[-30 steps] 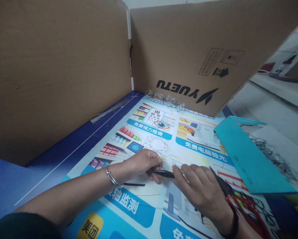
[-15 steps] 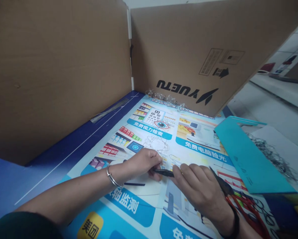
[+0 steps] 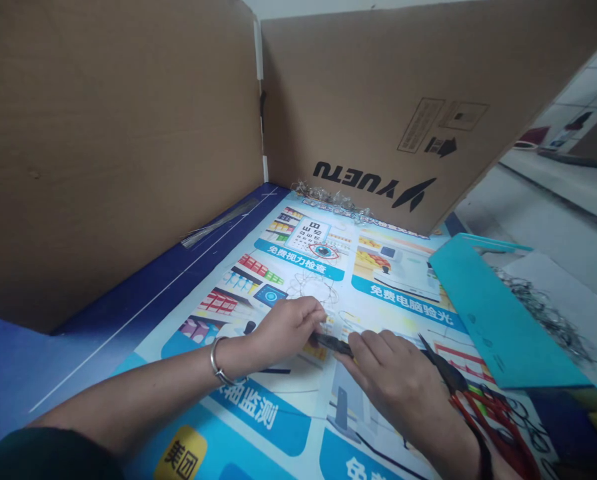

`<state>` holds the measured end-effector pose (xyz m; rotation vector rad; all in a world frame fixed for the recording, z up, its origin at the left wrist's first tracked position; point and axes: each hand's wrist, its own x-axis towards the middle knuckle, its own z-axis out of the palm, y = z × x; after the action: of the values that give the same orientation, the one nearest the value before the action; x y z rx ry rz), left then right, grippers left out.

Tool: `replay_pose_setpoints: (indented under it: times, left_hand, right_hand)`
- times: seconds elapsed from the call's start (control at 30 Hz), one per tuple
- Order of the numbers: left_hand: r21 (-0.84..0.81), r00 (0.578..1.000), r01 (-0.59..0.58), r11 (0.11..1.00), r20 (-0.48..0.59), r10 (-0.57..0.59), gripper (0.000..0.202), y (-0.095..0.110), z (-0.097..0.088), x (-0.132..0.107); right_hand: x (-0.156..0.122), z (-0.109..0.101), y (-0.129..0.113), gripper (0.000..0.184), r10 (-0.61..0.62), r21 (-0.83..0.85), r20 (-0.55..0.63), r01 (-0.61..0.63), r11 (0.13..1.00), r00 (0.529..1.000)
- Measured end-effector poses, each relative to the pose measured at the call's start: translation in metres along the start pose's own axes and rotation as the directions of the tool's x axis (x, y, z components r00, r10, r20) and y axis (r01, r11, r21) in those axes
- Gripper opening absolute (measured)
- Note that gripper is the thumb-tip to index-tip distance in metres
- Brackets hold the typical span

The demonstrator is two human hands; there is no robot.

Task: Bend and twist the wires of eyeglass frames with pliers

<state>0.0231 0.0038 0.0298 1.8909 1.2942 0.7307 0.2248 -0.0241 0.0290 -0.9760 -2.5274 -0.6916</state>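
My left hand (image 3: 293, 328) is closed in a pinch over the middle of the printed sheet, on what looks like a thin wire; most of it is hidden by the fingers. My right hand (image 3: 396, 373) grips a pair of pliers (image 3: 334, 344), whose dark jaws point left and reach to just below my left fingertips. The handles are covered by my palm. Beyond my hands, a loose coil of thin wire (image 3: 314, 288) lies on the sheet. Scissors with red handles (image 3: 478, 407) lie right beside my right wrist.
Cardboard walls (image 3: 128, 133) stand at the left and back. Small clear wire pieces (image 3: 328, 197) are heaped along the back wall. At right, a turquoise box (image 3: 508, 333) holds a tangle of wire pieces (image 3: 548, 313). A bundle of thin straight strands (image 3: 221, 223) lies by the left wall.
The pliers' jaws have tilted slightly downward to the right and stand a little apart from my left fingers. My right hand has shifted slightly; my left wrist has turned a little.
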Motion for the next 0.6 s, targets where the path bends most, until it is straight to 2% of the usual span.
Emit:
replay_pose_setpoints:
  times: [0.27,0.47,0.6]
  left_hand:
    - [0.126,0.992,-0.116,0.985,-0.035,0.122,0.027,-0.002,0.002,-0.003]
    - [0.153,0.995,-0.096,0.984,0.006,0.096,0.025,-0.002,0.002,-0.002]
    - [0.156,0.999,-0.046,0.987,-0.008,0.048,0.024,-0.008,-0.003,0.002]
  right_hand:
    - [-0.002,0.000,-0.002,0.022,0.069,0.103,0.044,-0.073,0.992,0.997]
    - [-0.004,0.006,0.002,0.021,0.072,0.145,0.044,-0.078,0.986,0.996]
    - [-0.008,0.012,0.019,0.021,0.070,0.199,-0.048,-0.059,0.978,0.996]
